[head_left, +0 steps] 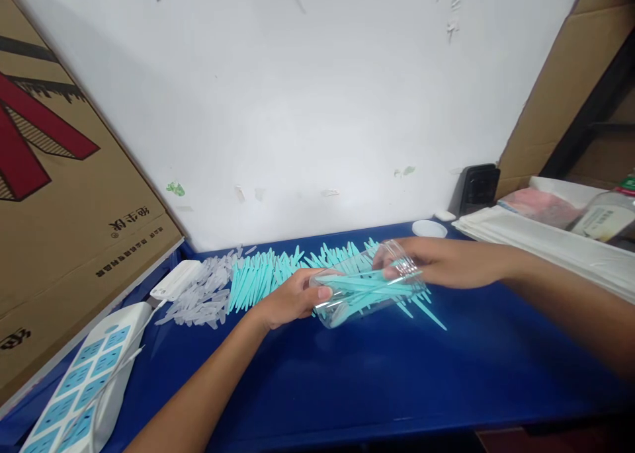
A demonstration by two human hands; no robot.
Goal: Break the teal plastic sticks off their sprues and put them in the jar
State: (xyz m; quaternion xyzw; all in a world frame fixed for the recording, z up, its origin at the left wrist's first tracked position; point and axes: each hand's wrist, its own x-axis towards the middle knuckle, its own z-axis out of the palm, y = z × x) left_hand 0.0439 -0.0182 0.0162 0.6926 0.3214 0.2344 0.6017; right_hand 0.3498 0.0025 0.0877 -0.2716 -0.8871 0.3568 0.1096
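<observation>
Two-handed, held a clear plastic jar [367, 304] tilted nearly on its side over a glossy blue tabletop [446, 387], with its base to the left and its ridged, rounded mouth raised to the right. Saw straight through the thin, shiny wall, streaked with reflections, to a bundle of turquoise sticks [352, 284] lying roughly lengthwise inside: slim, flat, opaque, smooth, some crossing others. Could not judge the jar as resting or lifted.

Gripped the lower end with the left hand [290, 301], curled round the wall with the thumb pressed to the near side. Had the right hand [426, 258] at the mouth, with fingers bunched, partly hidden and blurred; could not tell pinching from mere touching.

Had loose turquoise sticks [265, 278] packed in dense, roughly parallel rows behind the left hand, with others fanned out behind and beneath the jar. Next to those, farther left, saw a heap of translucent sticks [201, 297], frosted and faintly lilac. Noticed also a round white lid [429, 229] lying flat near the wall, and a hard white power strip [86, 380] with pale blue socket faces beside a brown cardboard box [74, 142].
</observation>
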